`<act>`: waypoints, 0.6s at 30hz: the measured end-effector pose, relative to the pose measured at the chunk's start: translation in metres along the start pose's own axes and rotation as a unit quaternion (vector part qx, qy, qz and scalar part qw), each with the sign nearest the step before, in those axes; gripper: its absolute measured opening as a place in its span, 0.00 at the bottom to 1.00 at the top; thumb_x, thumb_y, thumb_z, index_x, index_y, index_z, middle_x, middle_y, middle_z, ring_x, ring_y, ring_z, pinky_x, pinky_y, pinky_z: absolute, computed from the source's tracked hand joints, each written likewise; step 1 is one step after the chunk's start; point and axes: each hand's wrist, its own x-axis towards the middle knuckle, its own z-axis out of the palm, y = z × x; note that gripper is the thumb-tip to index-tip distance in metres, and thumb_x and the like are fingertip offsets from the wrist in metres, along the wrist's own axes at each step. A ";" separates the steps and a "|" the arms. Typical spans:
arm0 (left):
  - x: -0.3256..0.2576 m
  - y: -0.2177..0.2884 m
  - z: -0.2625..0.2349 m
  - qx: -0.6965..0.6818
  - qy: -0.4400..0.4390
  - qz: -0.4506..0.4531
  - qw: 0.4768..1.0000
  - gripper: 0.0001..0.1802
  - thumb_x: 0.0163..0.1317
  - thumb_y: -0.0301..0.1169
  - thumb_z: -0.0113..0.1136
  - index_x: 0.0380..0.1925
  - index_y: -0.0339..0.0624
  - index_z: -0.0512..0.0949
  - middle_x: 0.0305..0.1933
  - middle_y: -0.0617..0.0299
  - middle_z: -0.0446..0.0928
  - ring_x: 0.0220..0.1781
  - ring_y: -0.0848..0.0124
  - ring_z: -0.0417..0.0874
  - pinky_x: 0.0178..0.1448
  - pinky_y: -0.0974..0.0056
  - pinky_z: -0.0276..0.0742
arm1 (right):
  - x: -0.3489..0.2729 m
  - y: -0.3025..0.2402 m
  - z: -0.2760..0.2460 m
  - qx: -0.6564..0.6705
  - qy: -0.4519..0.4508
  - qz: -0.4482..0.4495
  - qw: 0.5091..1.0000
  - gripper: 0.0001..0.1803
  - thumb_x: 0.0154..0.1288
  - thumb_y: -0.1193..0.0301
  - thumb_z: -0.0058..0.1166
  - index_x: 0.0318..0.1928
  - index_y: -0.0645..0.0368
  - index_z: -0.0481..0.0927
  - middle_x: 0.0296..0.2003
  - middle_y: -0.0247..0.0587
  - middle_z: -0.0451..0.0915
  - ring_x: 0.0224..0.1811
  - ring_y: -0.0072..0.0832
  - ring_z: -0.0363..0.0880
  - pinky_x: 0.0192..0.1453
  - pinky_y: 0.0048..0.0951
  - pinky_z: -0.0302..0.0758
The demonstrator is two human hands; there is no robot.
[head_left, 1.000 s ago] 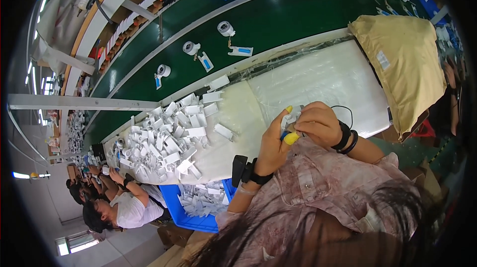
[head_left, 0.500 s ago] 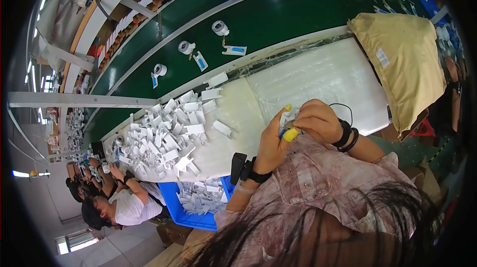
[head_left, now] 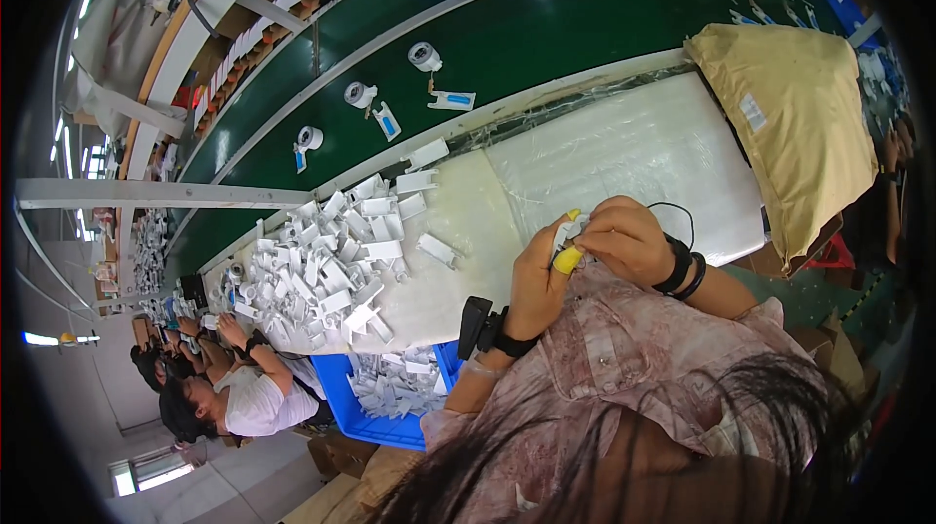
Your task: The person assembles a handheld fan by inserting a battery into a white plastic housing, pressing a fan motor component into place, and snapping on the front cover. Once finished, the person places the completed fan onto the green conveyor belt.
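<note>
My left hand (head_left: 540, 280), with yellow covers on two fingertips, is closed round a small white plastic part (head_left: 575, 229). A bit of blue shows on it between the fingers. My right hand (head_left: 625, 239) pinches at the same part from the other side; its fingertips hide what exactly they grip. Both hands are close together in front of my chest, over the near edge of the padded table (head_left: 614, 154). To the left lies a large heap of white plastic housings (head_left: 327, 266), and a single white housing (head_left: 438, 250) rests apart from it.
Beyond the table runs a green conveyor belt (head_left: 546, 27) carrying round white units with blue-marked pieces wired to them (head_left: 424, 57). A yellow-brown bag (head_left: 795, 124) lies at right. Below the heap stands a blue bin (head_left: 341, 402) of white parts. Co-workers (head_left: 258, 397) sit at left.
The units on the belt have shifted slightly to the left. My hands stay in place on the white part, with the left one turned a little. A co-worker's hands have moved slightly.
</note>
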 end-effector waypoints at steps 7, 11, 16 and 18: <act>0.006 0.005 -0.006 0.008 0.018 0.007 1.000 0.20 0.67 0.25 0.51 0.59 0.30 0.70 0.52 0.44 0.79 0.51 0.59 0.82 0.55 0.63 0.76 | 0.003 0.000 0.014 -0.026 0.010 0.031 0.999 0.14 0.46 0.80 0.65 0.36 0.61 0.81 0.32 0.41 0.78 0.35 0.39 0.78 0.40 0.35 0.76; 0.014 -0.003 -0.012 -0.022 0.050 -0.017 0.998 0.21 0.67 0.24 0.49 0.61 0.35 0.70 0.38 0.51 0.81 0.36 0.70 0.82 0.44 0.67 0.77 | 0.007 0.010 0.030 -0.031 -0.003 0.046 0.998 0.14 0.45 0.79 0.65 0.37 0.61 0.81 0.32 0.42 0.77 0.36 0.40 0.78 0.41 0.36 0.76; 0.020 -0.020 -0.020 -0.029 0.078 -0.005 0.997 0.22 0.66 0.23 0.49 0.61 0.36 0.70 0.37 0.50 0.81 0.38 0.66 0.84 0.44 0.66 0.77 | 0.020 0.021 0.041 -0.027 -0.041 0.034 0.998 0.15 0.45 0.79 0.65 0.37 0.61 0.79 0.31 0.42 0.77 0.35 0.41 0.77 0.41 0.37 0.77; 0.028 -0.023 -0.027 0.041 0.075 0.000 0.996 0.22 0.66 0.23 0.49 0.60 0.36 0.70 0.38 0.48 0.81 0.39 0.61 0.85 0.45 0.64 0.78 | 0.023 0.030 0.045 -0.024 -0.065 0.032 0.997 0.15 0.44 0.79 0.65 0.37 0.61 0.79 0.31 0.42 0.77 0.34 0.41 0.77 0.41 0.37 0.76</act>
